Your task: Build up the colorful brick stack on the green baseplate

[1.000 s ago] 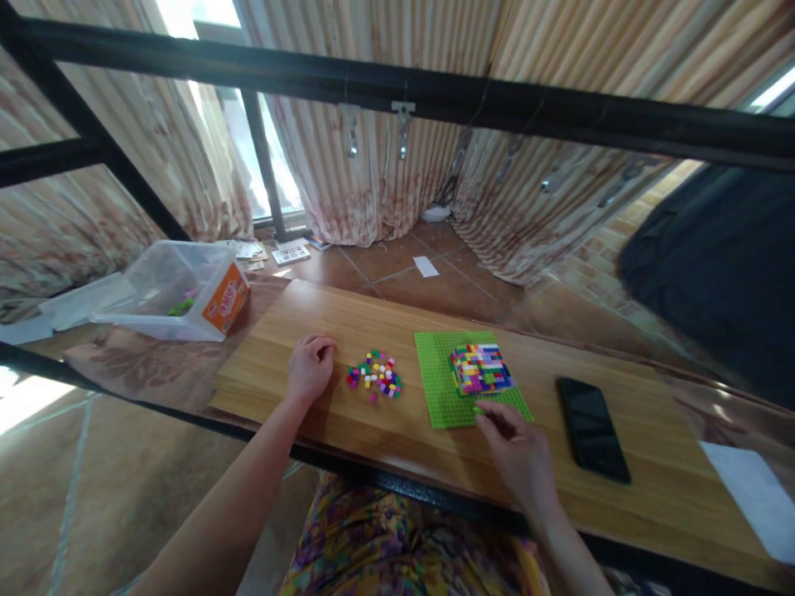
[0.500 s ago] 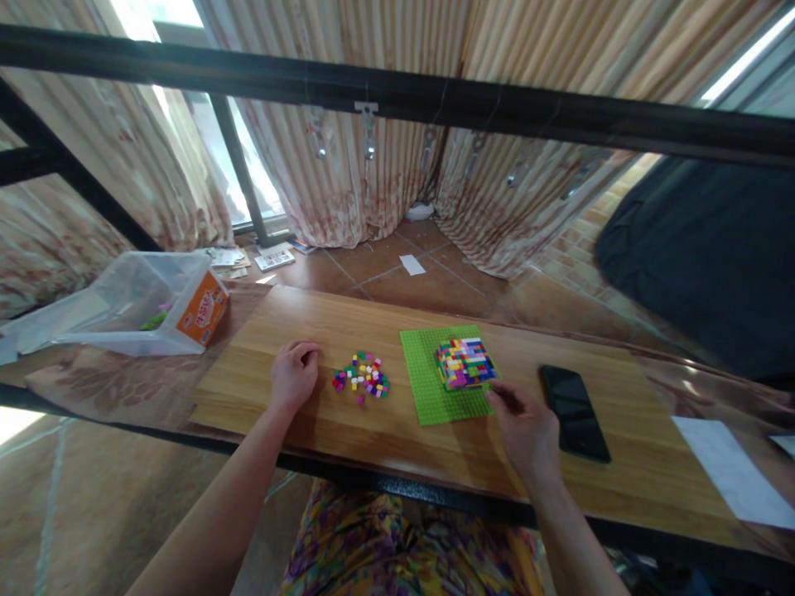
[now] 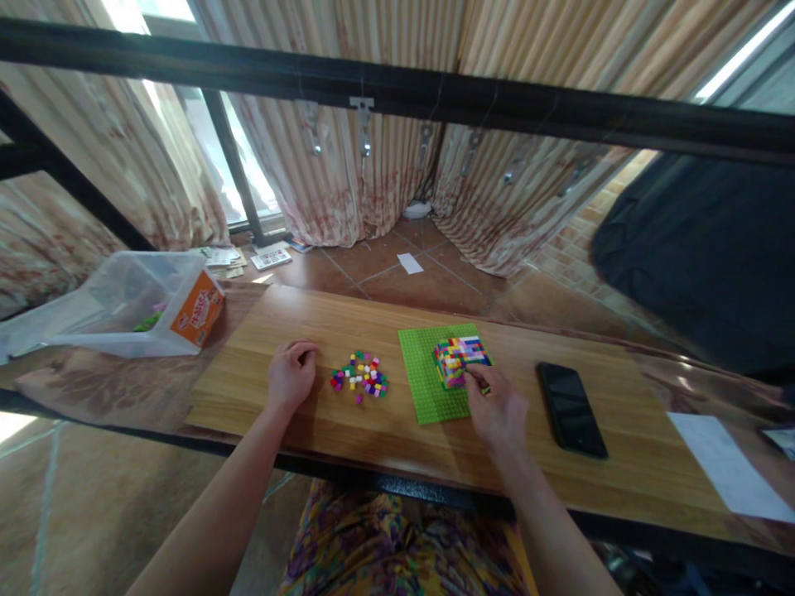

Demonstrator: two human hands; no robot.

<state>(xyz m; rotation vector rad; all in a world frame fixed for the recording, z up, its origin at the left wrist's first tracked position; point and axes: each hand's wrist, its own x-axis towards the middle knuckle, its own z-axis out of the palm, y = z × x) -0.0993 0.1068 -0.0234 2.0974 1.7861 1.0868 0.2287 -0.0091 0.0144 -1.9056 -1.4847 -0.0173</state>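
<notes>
A many-coloured block of toy bricks (image 3: 458,354) stands on a green baseplate (image 3: 422,389). Over the block's near right side is my right hand (image 3: 498,406), its thumb and fingertips pinched together at the bricks; whatever sits between them is too small to make out. My left hand (image 3: 291,377) rests on the wooden board with curled fingers, left of a loose pile of small bricks (image 3: 366,379). One magenta brick (image 3: 358,399) lies slightly apart at the pile's near side. Nothing shows in the left hand, though its palm side is hidden.
A black phone (image 3: 571,410) lies on the wooden board (image 3: 348,314) to the right, with white paper (image 3: 729,463) beyond it. At the left stands a clear plastic bin (image 3: 149,302) with an orange label and green pieces inside. A black bar (image 3: 397,87) crosses above.
My right hand has moved left and a little up, from the baseplate's right edge onto the brick block. My left hand stays in place. The view has shifted slightly.
</notes>
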